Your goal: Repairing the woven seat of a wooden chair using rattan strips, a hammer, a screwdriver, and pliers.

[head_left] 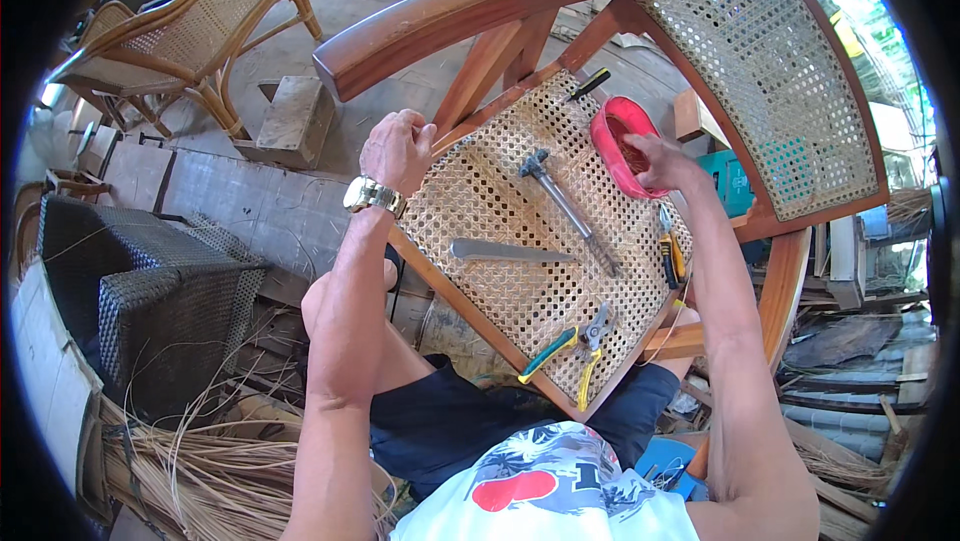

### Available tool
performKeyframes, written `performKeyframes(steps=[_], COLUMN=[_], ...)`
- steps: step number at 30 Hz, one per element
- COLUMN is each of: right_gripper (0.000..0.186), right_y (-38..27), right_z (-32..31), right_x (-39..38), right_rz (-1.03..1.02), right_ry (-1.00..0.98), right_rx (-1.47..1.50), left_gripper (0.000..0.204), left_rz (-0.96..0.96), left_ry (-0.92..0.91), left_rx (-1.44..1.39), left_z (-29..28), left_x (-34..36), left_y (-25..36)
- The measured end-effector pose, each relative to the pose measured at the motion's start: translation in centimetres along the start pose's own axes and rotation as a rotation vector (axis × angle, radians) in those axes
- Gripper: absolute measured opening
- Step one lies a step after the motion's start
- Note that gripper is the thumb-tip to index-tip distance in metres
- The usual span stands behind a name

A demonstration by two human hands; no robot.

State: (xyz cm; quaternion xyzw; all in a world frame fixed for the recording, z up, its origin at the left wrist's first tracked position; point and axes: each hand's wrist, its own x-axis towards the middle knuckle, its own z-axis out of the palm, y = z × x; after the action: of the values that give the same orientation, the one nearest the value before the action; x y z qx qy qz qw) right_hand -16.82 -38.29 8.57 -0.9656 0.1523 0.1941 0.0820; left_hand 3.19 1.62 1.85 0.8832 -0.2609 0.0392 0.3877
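Observation:
A wooden armchair with a woven cane seat (470, 196) stands tilted before me. My right hand (660, 163) reaches into a red oval container (608, 146), fingertips together among small reddish-brown bits. My left hand (398, 149), wearing a metal watch, is closed near the seat's left edge below the armrest (480, 16); whatever it pinches is hidden. On the cane lie a hammer (562, 199), a flat grey blade (510, 252) and pruning shears (577, 349) with green and yellow handles. Yellow-and-black pliers (671, 253) rest at the right edge, and a black-handled tool (588, 85) at the far edge.
The chair's cane backrest (765, 71) rises at the right. Rattan chairs (200, 31) and a wooden block stool (293, 121) stand at the far left. A dark woven chair (170, 311) and loose rattan strips (200, 466) lie at near left. A teal box (728, 181) sits behind the seat.

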Motion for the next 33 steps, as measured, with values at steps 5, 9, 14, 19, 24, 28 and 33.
performKeyframes(steps=[5,9,14,19,24,28,33], right_gripper=[0.055,0.030,0.019,0.016,0.015,0.013,0.012], right_y=[1.6,2.1,1.9,0.8,0.3,0.6,1.7], right_z=[2.3,3.1,1.7,0.1,-0.5,-0.6,-0.1], right_x=[0.4,0.6,0.1,-1.0,-2.0,-2.2,-2.1], right_rz=[-0.029,-0.179,-0.025,0.003,0.114,0.218,0.270], right_ry=[0.091,0.311,0.227,0.270,0.265,0.150,0.138], right_rx=[0.086,0.112,0.214,0.305,0.363,0.603,0.799], left_gripper=[0.024,0.024,0.022,0.024,0.024,0.024,0.023], left_rz=[-0.002,0.014,-0.046,-0.027,-0.040,-0.021,-0.028], left_ry=[0.003,0.011,-0.043,-0.036,-0.053,-0.036,-0.046], left_rx=[-0.018,-0.013,-0.016,-0.009,-0.014,-0.046,-0.065], left_z=[0.1,0.3,0.2,-0.1,-0.3,-0.3,-0.6], left_x=[0.4,0.5,0.5,0.5,0.5,0.4,0.4], left_y=[-0.2,0.0,0.2,0.5,0.8,0.7,0.7])
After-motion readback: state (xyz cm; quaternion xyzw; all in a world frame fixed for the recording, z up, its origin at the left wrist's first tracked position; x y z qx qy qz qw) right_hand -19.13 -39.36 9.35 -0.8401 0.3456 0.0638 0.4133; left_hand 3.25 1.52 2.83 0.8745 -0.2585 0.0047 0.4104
